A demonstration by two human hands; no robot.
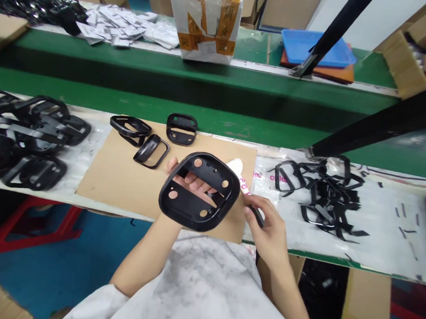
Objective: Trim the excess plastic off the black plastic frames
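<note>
My left hand (pixel 196 183) is closed behind a black plastic frame (pixel 199 216), holding it up at a tilt above the cardboard sheet. The frame has rounded corners, a long slot across its middle and several round holes; some fingers show through the slot. At the frame's right edge, my right hand (pixel 269 227) is closed around a slim dark handle (pixel 256 215). The tool's working end cannot be made out. Beyond the held piece, a similar black frame (pixel 181 129) and two more black parts, one a loop-shaped piece (pixel 151 151), lie on the cardboard.
Black plastic frames (pixel 40 128) are piled at the left. Thin black offcuts (pixel 329 197) lie heaped on the right. A dark metal post (pixel 376 120) slants over the bench. Behind stand a taped white box (pixel 205 23) and a blue tray (pixel 317 48).
</note>
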